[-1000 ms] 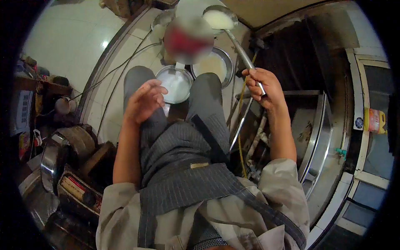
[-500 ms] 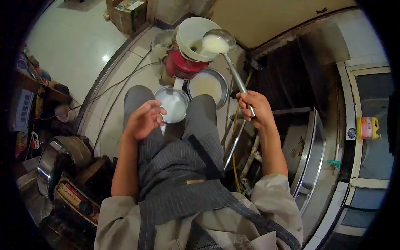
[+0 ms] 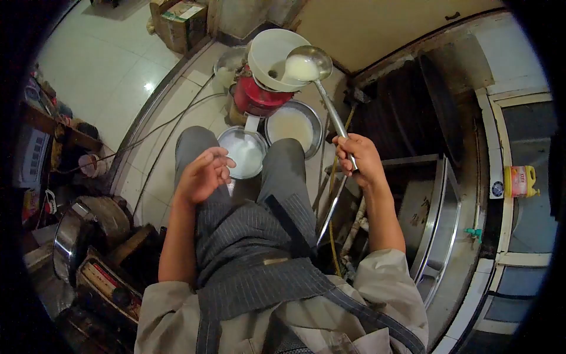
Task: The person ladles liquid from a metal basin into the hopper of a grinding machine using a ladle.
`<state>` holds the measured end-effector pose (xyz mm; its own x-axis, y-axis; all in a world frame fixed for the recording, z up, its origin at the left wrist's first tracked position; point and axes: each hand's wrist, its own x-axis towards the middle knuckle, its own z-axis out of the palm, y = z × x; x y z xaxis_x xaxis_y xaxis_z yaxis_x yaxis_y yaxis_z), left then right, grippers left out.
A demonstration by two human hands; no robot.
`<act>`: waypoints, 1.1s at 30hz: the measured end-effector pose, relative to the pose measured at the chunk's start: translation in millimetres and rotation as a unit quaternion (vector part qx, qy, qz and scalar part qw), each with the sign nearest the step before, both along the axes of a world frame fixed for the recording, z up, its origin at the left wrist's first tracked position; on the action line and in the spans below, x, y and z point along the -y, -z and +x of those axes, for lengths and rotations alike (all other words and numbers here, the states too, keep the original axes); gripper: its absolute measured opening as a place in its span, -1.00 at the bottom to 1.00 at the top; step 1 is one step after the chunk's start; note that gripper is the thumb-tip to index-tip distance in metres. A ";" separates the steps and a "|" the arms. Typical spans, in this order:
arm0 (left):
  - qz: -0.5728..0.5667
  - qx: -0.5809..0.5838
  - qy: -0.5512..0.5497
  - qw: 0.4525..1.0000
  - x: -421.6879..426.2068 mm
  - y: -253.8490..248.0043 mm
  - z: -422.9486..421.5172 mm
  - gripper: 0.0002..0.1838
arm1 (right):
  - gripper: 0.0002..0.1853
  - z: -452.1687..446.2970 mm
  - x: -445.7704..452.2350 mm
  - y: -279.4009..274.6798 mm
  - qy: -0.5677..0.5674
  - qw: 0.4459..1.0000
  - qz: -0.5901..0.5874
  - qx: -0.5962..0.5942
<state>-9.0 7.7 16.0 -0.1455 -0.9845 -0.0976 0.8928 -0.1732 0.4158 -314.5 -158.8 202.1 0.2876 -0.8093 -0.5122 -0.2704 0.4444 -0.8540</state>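
Observation:
My right hand is closed round the handle end of a long metal ladle. The ladle's bowl, with whitish liquid in it, is tilted at the right rim of a white funnel-like hopper. The hopper sits on a red machine. From the machine a white spout reaches over a metal bowl of white, frothy liquid. Right of it stands a wider basin with cream-coloured contents. Above my left thigh my left hand is held empty, its fingers loosely curled and apart.
Behind the machine is another container. A cable crosses the tiled floor. A cardboard box stands at the back left, metal pots at the left, a metal-framed unit and a yellow bottle at the right.
The view has tilted up, showing more of the hopper and machine. The ladle's bowl has come to the hopper's right rim and tipped toward it. My left hand stays curled in the air.

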 end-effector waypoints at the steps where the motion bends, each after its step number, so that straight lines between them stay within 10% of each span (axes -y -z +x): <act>1: 0.001 0.002 -0.001 1.000 -0.3 0.1 -0.3 -0.59 | -0.82 -0.7 0.0 1.2 -0.002 1.000 -0.001 0.001; 33: 0.013 -0.001 -0.001 1.000 0.9 -2.1 -1.5 -0.60 | -0.77 0.9 -1.1 10.8 -0.003 0.997 -0.046 -0.058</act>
